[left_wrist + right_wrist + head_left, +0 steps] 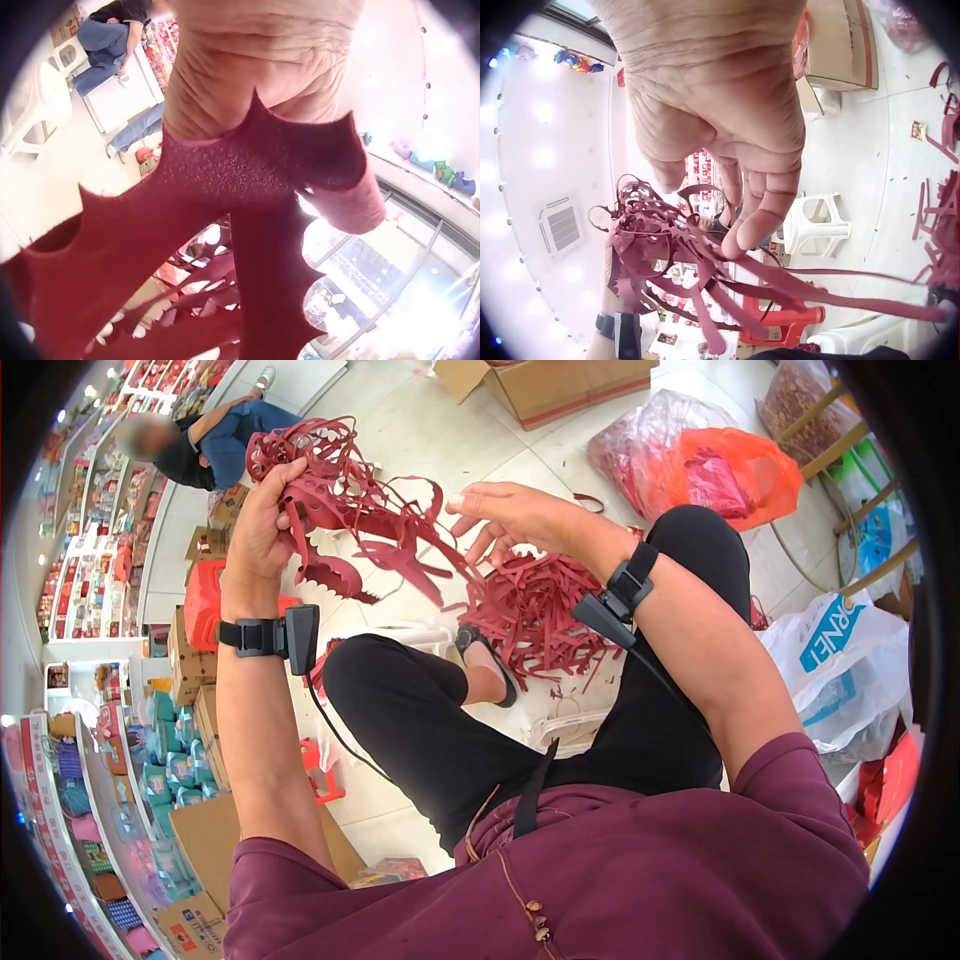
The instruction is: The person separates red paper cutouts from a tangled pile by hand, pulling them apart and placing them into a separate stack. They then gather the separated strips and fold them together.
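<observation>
Red strip bundle (325,515): hung aloft over the tiled floor (440,435), loose ends dangling
Pile (535,610): more red strips lay tangled beside a foot (488,670)
Left hand (262,525): gripped the bundle
Right hand (545,520): hovered near the bundle, loosely spread, grasping nothing; contact with strips could not be told

Red strips (217,176) matt, pebbled; floor tiles (425,430) smooth; orange bag (772,478) plastic.

- A person (232,442) sitting over there, beside stocked shelves (88,550)
- Carton (575,392) on the floor (480,472)
- White bag (850,670) with blue print
- White stool (816,234), and a red stool (786,321)
</observation>
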### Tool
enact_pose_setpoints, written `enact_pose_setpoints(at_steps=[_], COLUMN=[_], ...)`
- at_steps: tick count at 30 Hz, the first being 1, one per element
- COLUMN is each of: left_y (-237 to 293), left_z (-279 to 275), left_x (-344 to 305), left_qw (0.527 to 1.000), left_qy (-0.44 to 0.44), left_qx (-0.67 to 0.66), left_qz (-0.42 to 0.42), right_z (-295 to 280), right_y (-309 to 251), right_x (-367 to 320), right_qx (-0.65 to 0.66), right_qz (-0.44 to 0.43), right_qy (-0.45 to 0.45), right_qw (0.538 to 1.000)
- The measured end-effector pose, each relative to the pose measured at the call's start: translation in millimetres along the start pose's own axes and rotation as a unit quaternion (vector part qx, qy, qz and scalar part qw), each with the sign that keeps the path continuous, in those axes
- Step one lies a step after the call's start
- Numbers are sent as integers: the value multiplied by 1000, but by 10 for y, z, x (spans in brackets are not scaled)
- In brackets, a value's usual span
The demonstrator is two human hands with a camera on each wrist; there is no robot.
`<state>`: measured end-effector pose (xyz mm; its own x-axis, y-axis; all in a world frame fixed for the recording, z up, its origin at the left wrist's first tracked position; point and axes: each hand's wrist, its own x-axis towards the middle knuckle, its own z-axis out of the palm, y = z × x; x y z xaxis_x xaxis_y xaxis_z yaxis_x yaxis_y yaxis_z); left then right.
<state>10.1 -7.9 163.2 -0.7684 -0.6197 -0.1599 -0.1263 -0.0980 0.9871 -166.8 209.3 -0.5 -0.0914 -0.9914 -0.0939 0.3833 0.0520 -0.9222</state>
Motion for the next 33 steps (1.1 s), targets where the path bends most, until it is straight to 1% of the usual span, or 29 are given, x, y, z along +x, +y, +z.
enact_pose_setpoints(at_steps=[2, 5, 8, 11, 14, 17, 18, 21, 22, 25, 26, 27, 29, 31, 33], left_y=[24, 19, 39, 33, 59, 51, 45, 44, 54, 114, 139, 158, 196, 207, 189], left_z=[31, -13, -60, -44, 46, 124, 120, 88, 74, 23, 19, 32, 45, 22, 4], left_x=[-4, 29, 55, 59, 20, 10, 19, 31, 31, 21, 18, 19, 18, 18, 47], left_qw=[1000, 1000, 999, 999, 999, 999, 999, 999, 999, 998, 998, 998, 998, 997, 997], left_qy=[15, 13, -10, -5, -13, -1, -3, -4, -1, -1, -1, 5, 20, 28, 22], left_qx=[-11, -28, -34, -51, -50, -39, -40, -44, -45, -52, -55, -53, -50, -53, -61], left_qz=[-1, 1, -3, 0, -13, -2, 1, 7, 8, 17, 22, 29, 43, 50, 45], right_z=[-28, -43, -46, 30, 58, 16, 21, 3, -3, -101, -158, -184, -229, -350, -413], right_y=[50, 54, 89, 71, 63, 304, 317, 367, 345, 326, 313, 259, 213, 346, 436], right_x=[30, 44, 108, 122, 140, 307, 312, 314, 287, 294, 240, 193, 115, 205, 246], right_qx=[-6, -5, -91, -160, -206, -313, -344, -448, -440, -410, -239, -206, -141, -275, -416], right_qz=[-21, -8, -12, -83, -78, -167, -188, -293, -264, -222, -80, -44, 31, 76, 128], right_qy=[7, -22, 15, 75, 80, 122, 151, 232, 233, 220, 168, 175, 188, 167, 144], right_qw=[1000, 1000, 996, 981, 972, 927, 907, 812, 826, 857, 953, 962, 972, 944, 889])
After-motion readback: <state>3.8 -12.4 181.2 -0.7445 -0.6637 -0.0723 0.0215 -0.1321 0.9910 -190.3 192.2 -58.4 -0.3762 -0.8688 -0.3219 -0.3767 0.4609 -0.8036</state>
